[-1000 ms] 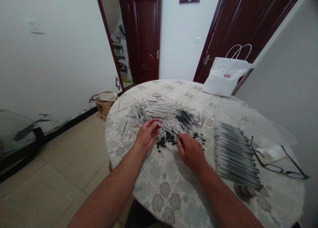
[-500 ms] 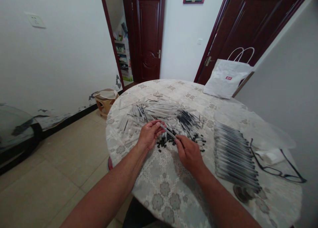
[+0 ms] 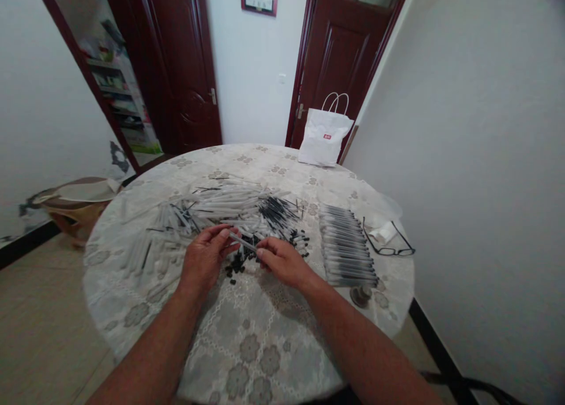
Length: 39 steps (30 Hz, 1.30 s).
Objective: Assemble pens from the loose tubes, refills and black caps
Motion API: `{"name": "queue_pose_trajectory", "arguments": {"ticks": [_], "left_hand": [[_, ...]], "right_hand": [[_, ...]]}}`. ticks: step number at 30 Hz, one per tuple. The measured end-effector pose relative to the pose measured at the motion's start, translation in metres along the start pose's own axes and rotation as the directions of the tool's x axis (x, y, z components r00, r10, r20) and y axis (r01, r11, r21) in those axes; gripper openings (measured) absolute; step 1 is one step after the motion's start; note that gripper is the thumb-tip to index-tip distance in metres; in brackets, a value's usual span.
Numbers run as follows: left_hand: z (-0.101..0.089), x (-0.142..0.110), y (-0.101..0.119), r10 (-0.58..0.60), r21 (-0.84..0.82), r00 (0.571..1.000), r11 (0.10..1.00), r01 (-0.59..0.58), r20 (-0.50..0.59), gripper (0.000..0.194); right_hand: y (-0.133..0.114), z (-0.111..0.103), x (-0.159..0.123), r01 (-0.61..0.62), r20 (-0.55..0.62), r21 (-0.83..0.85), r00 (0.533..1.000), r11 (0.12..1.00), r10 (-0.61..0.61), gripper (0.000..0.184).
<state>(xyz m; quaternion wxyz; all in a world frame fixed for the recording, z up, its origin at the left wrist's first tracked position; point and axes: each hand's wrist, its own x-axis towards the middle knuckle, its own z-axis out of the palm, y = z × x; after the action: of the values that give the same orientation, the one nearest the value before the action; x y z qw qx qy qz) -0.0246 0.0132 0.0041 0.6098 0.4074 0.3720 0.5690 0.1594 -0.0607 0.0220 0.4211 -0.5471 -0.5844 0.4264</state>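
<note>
Both hands hold one clear pen barrel point(image 3: 242, 242) between them over the round table point(image 3: 265, 340). My left hand point(image 3: 206, 256) pinches its left end. My right hand point(image 3: 278, 260) pinches the right end with closed fingers. Beneath them lies a scatter of small black caps point(image 3: 236, 265). Behind is a heap of clear barrels point(image 3: 220, 205) and a bundle of black refills point(image 3: 276, 209). A neat row of assembled pens point(image 3: 346, 246) lies to the right of my right hand.
Black glasses point(image 3: 391, 247) and a white folded tissue point(image 3: 382, 232) lie at the table's right edge. A white paper bag point(image 3: 323, 136) leans at the back by a dark door. A small round object point(image 3: 361, 294) sits near the pen row. A stool point(image 3: 75, 208) stands left.
The camera view swung to the right, so the table sits further left in the picture. Both hands keep holding the barrel and have drawn a little closer together.
</note>
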Motion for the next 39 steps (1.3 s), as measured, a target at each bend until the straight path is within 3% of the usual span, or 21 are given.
{"name": "queue_pose_trajectory", "arguments": {"ticks": [3,8,12,16,18,21,32,35,39], "left_hand": [[0.003,-0.007,0.001,0.01,0.168,0.998,0.986,-0.02,0.058,0.043],[0.004,-0.012,0.007,0.05,0.404,0.994,0.911,-0.085,0.095,0.042],[0.002,-0.011,0.013,0.138,0.523,0.99,0.843,-0.127,0.019,0.031],[-0.001,-0.008,0.016,0.191,0.542,0.981,0.829,-0.136,-0.045,0.025],[-0.002,-0.008,0.017,0.197,0.557,0.979,0.82,-0.136,-0.051,0.024],[-0.003,-0.007,0.016,0.198,0.581,0.979,0.803,-0.134,-0.048,0.025],[-0.013,0.001,0.003,0.229,0.595,0.971,0.791,-0.143,-0.072,0.028],[-0.014,0.003,0.0,0.245,0.603,0.967,0.783,-0.152,-0.074,0.026],[-0.015,0.003,-0.003,0.269,0.63,0.961,0.758,-0.169,-0.065,0.024]], "right_hand": [[-0.014,-0.01,-0.007,0.183,-0.019,-0.367,0.979,0.912,-0.205,0.008],[-0.03,-0.049,-0.019,0.263,0.072,-0.738,0.946,0.622,-0.315,0.007],[-0.021,-0.111,-0.025,0.139,-0.025,-0.884,0.94,0.447,-0.341,0.009],[0.007,-0.179,-0.028,-0.133,-0.221,-0.939,0.94,0.317,-0.26,0.015],[0.023,-0.203,-0.028,-0.232,-0.277,-0.943,0.945,0.239,-0.175,0.018],[0.04,-0.222,-0.028,-0.282,-0.31,-0.938,0.943,0.2,-0.125,0.018],[0.048,-0.215,-0.021,-0.348,-0.358,-0.93,0.931,0.12,-0.074,0.027],[0.035,-0.196,-0.018,-0.302,-0.318,-0.943,0.943,0.142,-0.101,0.027],[0.01,-0.143,-0.012,-0.109,-0.15,-0.961,0.978,0.256,-0.146,0.026]]}}
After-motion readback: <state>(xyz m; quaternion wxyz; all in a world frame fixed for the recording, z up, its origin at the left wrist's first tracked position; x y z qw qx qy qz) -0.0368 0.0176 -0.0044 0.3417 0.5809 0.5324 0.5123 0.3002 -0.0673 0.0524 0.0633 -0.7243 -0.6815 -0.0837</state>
